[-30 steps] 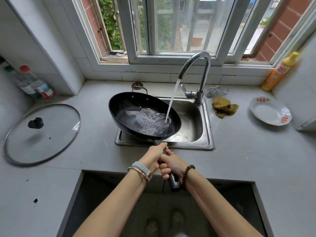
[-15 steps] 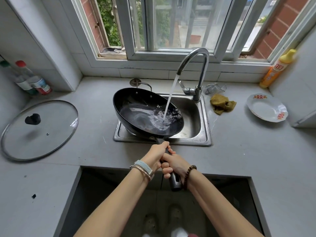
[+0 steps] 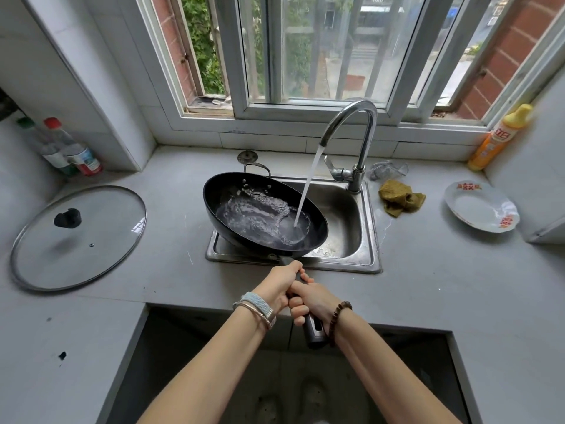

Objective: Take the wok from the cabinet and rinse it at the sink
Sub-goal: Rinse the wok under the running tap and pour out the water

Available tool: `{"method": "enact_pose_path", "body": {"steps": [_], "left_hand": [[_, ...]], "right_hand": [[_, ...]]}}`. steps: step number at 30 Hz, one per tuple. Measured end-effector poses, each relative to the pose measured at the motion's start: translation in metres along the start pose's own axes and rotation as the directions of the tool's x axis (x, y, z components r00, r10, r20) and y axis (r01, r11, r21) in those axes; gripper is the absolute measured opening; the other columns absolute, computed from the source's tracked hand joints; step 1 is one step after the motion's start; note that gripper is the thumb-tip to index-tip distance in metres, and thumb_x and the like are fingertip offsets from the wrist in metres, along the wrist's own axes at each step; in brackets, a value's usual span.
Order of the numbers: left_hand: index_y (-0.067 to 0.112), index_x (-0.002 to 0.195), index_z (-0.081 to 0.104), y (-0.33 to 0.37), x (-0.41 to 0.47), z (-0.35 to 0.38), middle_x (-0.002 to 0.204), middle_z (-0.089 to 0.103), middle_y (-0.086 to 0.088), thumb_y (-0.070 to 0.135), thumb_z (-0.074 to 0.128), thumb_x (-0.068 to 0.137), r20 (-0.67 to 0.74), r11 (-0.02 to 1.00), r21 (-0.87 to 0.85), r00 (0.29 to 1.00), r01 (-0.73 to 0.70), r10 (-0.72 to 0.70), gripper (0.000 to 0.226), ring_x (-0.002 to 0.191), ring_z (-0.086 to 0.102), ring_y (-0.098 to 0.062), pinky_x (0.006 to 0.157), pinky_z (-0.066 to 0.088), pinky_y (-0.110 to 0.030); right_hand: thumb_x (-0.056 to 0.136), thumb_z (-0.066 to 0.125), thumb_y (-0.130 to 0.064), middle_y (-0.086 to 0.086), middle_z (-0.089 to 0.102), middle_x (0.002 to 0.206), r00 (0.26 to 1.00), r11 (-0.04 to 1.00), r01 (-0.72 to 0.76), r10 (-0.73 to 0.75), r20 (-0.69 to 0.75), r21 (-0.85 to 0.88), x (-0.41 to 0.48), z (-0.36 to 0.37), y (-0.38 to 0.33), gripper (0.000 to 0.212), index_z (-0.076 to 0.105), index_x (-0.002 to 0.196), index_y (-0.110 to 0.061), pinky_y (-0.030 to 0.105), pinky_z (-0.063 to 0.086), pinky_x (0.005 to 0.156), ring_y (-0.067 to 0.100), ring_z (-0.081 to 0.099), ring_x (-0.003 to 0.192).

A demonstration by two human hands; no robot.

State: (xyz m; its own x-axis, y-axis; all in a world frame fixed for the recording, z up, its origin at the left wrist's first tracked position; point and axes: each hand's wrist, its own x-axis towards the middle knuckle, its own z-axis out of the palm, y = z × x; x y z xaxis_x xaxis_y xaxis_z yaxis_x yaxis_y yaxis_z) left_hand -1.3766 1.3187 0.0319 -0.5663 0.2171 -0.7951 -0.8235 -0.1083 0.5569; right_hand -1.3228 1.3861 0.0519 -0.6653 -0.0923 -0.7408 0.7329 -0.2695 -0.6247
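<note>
tilting the wok (image 3: pixel 266 215) over the sink (image 3: pixel 371 237), bowl overlapping its left rim, lid (image 3: pixel 79 237) well apart; gripping the handle (image 3: pixel 313 332) nearside, left hand (image 3: pixel 276 286) ahead, right hand (image 3: pixel 312 301) behind, both curled tight.

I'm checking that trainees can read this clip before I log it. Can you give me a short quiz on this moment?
1. True or false: water from the tap is running into the wok, which is held over the sink.
2. Where does the glass lid lie? A: in the sink. B: on the counter, left of the sink. C: on top of the wok.
3. Fill in: the left hand and the right hand both grip the wok's ____.

Key: 1 true; 2 B; 3 handle.
</note>
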Motion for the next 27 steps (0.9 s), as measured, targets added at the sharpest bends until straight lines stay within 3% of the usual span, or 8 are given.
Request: {"method": "enact_pose_path", "body": {"steps": [3,8,14,19,23,27], "left_hand": [[0.012,0.065,0.043,-0.003,0.002,0.002,0.041,0.048,0.002,0.015,0.046,0.097,0.002,1.000,0.003,1.000,0.004,-0.004,0.032,0.038,0.053,-0.012,0.048,0.044,-0.021],[0.010,0.064,0.042,-0.003,0.000,-0.011,0.044,0.046,-0.001,0.011,0.044,0.095,-0.045,1.000,0.014,0.999,-0.011,0.011,0.031,0.036,0.049,-0.013,0.037,0.039,-0.014],[0.011,0.064,0.044,0.009,-0.002,-0.030,0.043,0.048,0.000,0.013,0.046,0.095,-0.086,0.999,0.007,0.995,-0.044,0.045,0.032,0.041,0.051,-0.014,0.044,0.042,-0.018],[0.011,0.063,0.043,0.013,0.002,-0.028,0.040,0.048,0.002,0.013,0.046,0.096,-0.075,0.998,-0.023,0.995,-0.065,0.063,0.033,0.035,0.053,-0.011,0.051,0.044,-0.023],[0.011,0.065,0.044,0.011,0.003,-0.018,0.039,0.050,0.002,0.012,0.045,0.096,-0.082,0.997,0.041,0.994,-0.063,0.066,0.032,0.034,0.053,-0.009,0.043,0.044,-0.017],[0.011,0.064,0.045,0.010,0.004,-0.015,0.043,0.051,0.002,0.010,0.045,0.095,-0.087,0.993,0.095,0.993,-0.067,0.075,0.031,0.039,0.056,-0.009,0.043,0.044,-0.017]], "right_hand": [[0.092,0.045,-0.007,-0.007,0.030,0.040,1.000,0.999,-0.015,0.015,-0.001,0.043,0.002,-0.002,0.004,0.027,0.030,0.106,-0.024,0.014,0.031,0.033,0.005,0.027,0.027],[0.094,0.044,-0.007,-0.005,0.028,0.038,0.996,0.994,-0.067,0.062,0.062,0.090,0.010,0.007,0.009,0.022,0.031,0.087,-0.023,0.013,0.030,0.032,0.006,0.027,0.025],[0.094,0.042,-0.006,-0.005,0.029,0.039,0.995,0.999,-0.029,0.027,0.098,0.019,0.014,0.026,0.004,0.021,0.030,0.097,-0.023,0.014,0.031,0.032,0.006,0.027,0.026],[0.091,0.041,-0.004,-0.006,0.029,0.040,0.996,0.999,-0.021,0.025,0.084,-0.048,0.015,0.026,-0.006,0.021,0.033,0.091,-0.023,0.013,0.032,0.034,0.005,0.028,0.027],[0.093,0.042,-0.007,-0.006,0.027,0.042,0.994,0.998,-0.050,0.048,0.095,0.023,0.012,0.014,-0.006,0.021,0.033,0.090,-0.025,0.013,0.031,0.032,0.005,0.027,0.028],[0.094,0.045,-0.011,0.000,0.026,0.057,0.990,0.988,-0.095,0.081,0.114,0.118,0.016,0.012,-0.003,0.023,0.031,0.081,-0.023,0.013,0.028,0.030,0.004,0.026,0.027]]}}
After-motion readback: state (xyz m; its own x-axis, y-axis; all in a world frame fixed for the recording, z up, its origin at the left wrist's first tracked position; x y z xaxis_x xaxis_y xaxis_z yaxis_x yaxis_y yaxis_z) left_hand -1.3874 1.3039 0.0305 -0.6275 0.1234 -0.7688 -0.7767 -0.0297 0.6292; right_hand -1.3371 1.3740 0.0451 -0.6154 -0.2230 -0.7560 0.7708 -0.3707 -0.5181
